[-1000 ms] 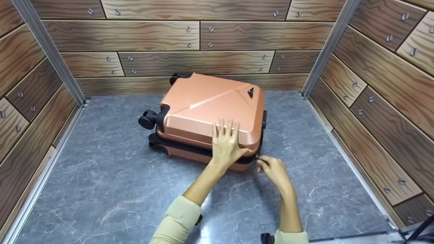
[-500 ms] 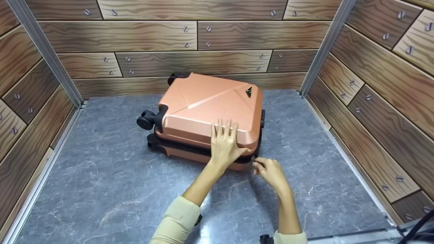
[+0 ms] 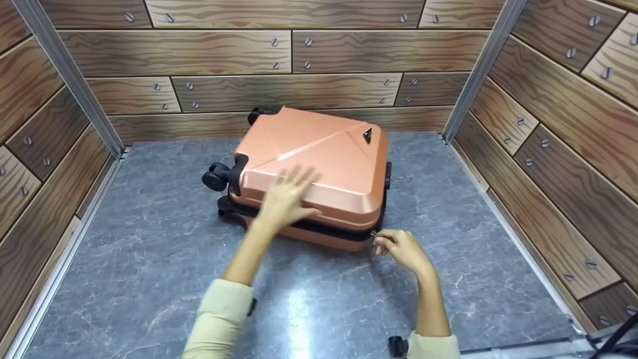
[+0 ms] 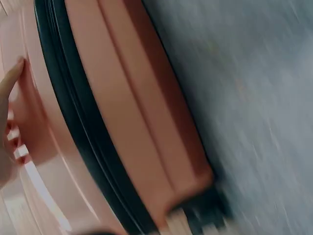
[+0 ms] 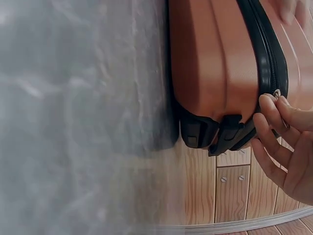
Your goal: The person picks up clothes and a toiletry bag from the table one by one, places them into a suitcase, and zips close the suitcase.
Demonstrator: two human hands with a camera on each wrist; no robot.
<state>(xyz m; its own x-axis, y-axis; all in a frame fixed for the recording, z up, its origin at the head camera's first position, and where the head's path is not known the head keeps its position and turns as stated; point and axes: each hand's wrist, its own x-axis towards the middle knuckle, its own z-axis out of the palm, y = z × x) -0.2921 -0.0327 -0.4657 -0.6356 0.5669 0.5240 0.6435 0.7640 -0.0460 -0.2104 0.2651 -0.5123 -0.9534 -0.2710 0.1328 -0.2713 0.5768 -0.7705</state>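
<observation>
1. Hours are read in the head view, with the suitcase [image 3: 319, 147] at the dial's centre and twelve o'clock towards the far wall. The hands are well apart.
2. The left hand [image 3: 283, 201], near seven o'clock, has its fingers spread and grips nothing. It lies over the near edge of the suitcase, thumb pointing to three; it is blurred, and whether it touches the shell cannot be told.
3. The right hand [image 3: 400, 247], between four and five o'clock, pinches a small metal zipper pull [image 5: 277, 92] between thumb and finger at the near corner.
4. The black zipper band [image 5: 270, 54] runs around the suitcase's side, between the upper and lower shells.
5. The orange-pink suitcase lies flat on the grey marble-patterned floor [image 3: 149, 239]. Black wheels show at nine [image 3: 216, 177], past eight [image 3: 225, 208] and between ten and eleven [image 3: 255, 116]. A dark triangular badge [image 3: 368, 135] sits at two, a black handle [image 3: 388, 174] at three.
6. Pale sleeves cover the forearms: the left sleeve [image 3: 219, 309] at seven, the right sleeve [image 3: 433, 346] at five.
7. Wood-plank-patterned walls stand at nine, twelve [image 3: 199, 52] and three, with metal posts [image 3: 481, 70] at the far corners.
</observation>
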